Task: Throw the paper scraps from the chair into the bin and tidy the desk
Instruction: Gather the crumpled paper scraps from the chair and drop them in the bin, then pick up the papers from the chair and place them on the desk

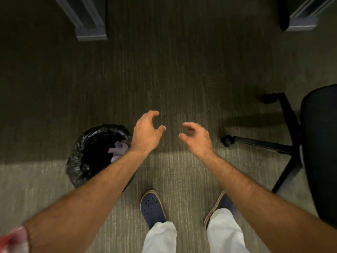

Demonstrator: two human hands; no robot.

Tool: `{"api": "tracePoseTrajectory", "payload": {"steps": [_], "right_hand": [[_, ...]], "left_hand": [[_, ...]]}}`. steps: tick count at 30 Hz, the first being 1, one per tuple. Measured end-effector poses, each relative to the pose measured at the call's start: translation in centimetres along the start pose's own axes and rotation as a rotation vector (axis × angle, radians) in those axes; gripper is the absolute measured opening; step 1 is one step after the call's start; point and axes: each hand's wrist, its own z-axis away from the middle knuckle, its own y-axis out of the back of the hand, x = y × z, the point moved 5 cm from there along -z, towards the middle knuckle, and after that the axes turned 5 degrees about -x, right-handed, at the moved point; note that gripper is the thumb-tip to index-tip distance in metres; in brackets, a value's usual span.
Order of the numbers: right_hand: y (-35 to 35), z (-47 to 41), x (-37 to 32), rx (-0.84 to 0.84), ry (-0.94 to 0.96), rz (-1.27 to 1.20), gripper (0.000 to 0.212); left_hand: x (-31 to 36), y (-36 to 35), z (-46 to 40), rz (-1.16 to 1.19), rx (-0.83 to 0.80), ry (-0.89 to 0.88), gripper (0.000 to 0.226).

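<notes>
Both forearms fill the lower part of the head view, reaching forward over the carpet [182, 79]. I see the left hand [145, 133] just beside the far right edge of the bin [76, 167], its fingers [152, 114] curled loosely and spread apart, with nothing in them. My right hand [197, 138] hangs level with it, near the chair [321, 152], its fingers [189, 125] likewise half curled and parted, also empty. A gap of bare carpet separates the two hands.

Bin: round, lined with a black plastic bag, standing on the carpet to the left of my feet; my left forearm crosses over its right side. Pale paper scraps [119, 149] lie inside it, toward its right wall.

Chair: dark seat at the right edge of the view, black star base with one castor [227, 140] pointing toward the hands. I cannot tell whether any scraps lie on the seat.

Below the arms, two blue perforated clogs [152, 209] and pale trouser legs [160, 238] stand on the carpet. Grey furniture bases [91, 31] stand at the top of the view.
</notes>
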Motion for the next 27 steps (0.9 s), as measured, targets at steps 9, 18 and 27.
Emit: {"api": "tracePoseTrajectory", "payload": {"steps": [9,18,27], "right_hand": [[23.8,3.6,5.9,0.228,-0.004,-0.007,0.059],[45.0,9.7,18.6,0.473,-0.202,0.021,0.06],[58.0,12.5,31.4,0.594,-0.408,0.039,0.058]], "left_hand": [[22.3,-12.7,0.9,-0.182,-0.166,-0.335,0.068],[39.7,-28.8,4.0,-0.248,-0.398,-0.372,0.083],[48.6,-40.8,6.5,-0.197,-0.505,-0.47,0.084]]}}
